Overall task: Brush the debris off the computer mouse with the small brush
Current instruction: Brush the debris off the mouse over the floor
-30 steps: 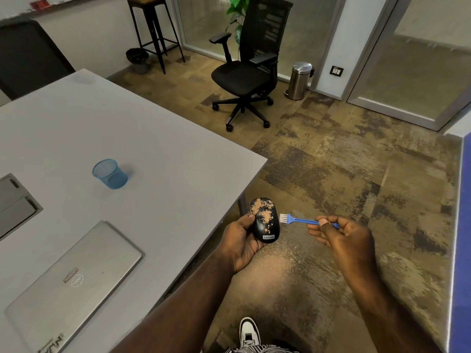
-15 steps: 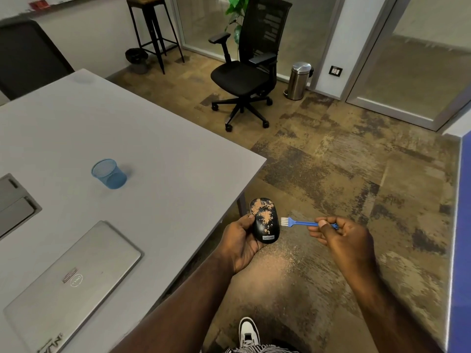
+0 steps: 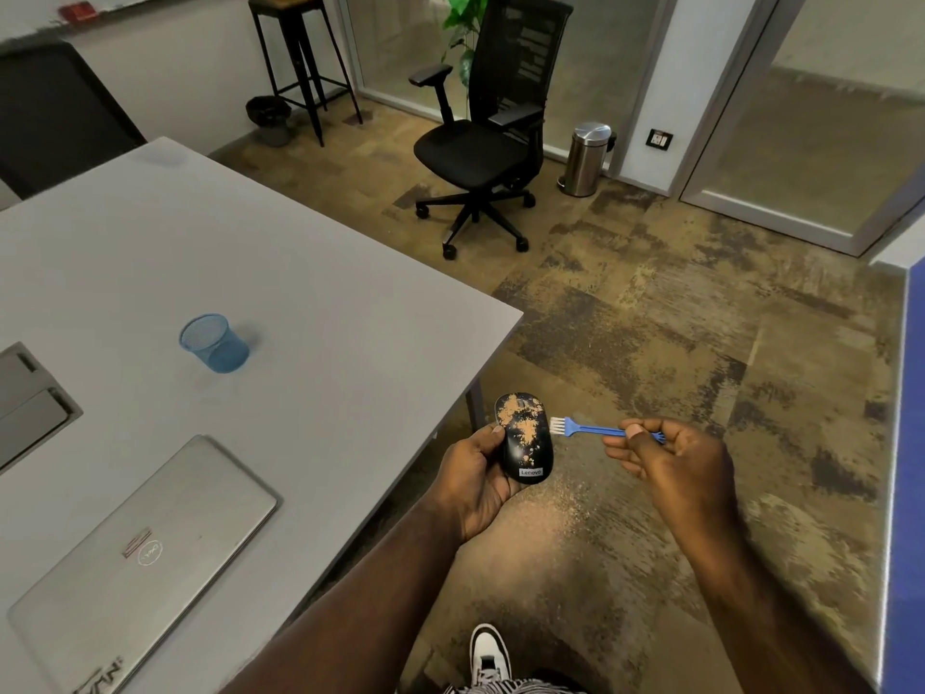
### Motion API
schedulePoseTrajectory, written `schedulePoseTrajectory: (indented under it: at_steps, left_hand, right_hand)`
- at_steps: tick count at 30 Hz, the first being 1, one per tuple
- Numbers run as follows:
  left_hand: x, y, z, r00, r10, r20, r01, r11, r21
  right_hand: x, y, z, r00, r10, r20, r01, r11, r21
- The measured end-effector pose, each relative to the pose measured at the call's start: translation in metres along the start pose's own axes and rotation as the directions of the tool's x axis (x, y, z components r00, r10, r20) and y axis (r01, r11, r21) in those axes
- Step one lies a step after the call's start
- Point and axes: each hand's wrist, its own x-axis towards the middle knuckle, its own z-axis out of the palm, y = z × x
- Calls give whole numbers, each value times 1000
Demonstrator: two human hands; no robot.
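Note:
My left hand (image 3: 473, 480) grips a black computer mouse (image 3: 525, 440) from its left side and underneath, holding it in the air just past the table corner. Tan debris covers much of the mouse's top. My right hand (image 3: 670, 463) pinches the handle of a small blue brush (image 3: 588, 428) with white bristles. The bristles point left and sit at the mouse's right edge, touching it or nearly so.
A grey table (image 3: 300, 273) at left carries a closed silver laptop (image 3: 135, 558) and a blue mesh cup (image 3: 215, 343). Beyond stand a black office chair (image 3: 480, 152), a steel bin (image 3: 585, 160) and a tall stool (image 3: 300, 57). My shoe (image 3: 488, 653) is below on the mottled carpet.
Almost nothing: the brush and my right hand have shifted very slightly, with the bristles staying at the mouse's right edge. The debris pattern looks the same.

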Motion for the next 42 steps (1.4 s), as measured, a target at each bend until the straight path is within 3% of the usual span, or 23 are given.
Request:
schedulePoseTrajectory:
  at_steps: [3,6,12,15,28,34,39,42]
  left_hand:
    - [0,0,1,1000,-3,-2,3,1000,0]
    - [0,-1,0,1000,-18,-4,18,1000,-8]
    - [1,-2,0,1000,-21,16,21,1000,-15]
    - [0,-3,0,999,-30,20,30,999,-25]
    - [0,-8,1,1000,-24,11,23,1000,21]
    - [-5,-9,4,999,-30,20,29,999,43]
    - [-6,-10,3,1000,-29,5,29,998,53]
    - [-7,-10,2,999,-32,4,32,998,54]
  right_hand:
    - [-2,-1,3,999,-6,40,9,999,-51]
    - [3,-2,0,999,-27,-19,25,992,-126]
    - [2,-6,-1,998,-52,32,55,991,-122]
    - [4,-3,-3,999,-33,-13,30,986,-163]
    - [6,-9,-4,998,-61,-31,58,995,-85]
    - [9,-8,-1,996,-59,-62,46,979,-200]
    - [10,-10,-1,995,-64,-72,57,994,-92]
    - [8,-9,2,995,-89,-41,82,983,-164]
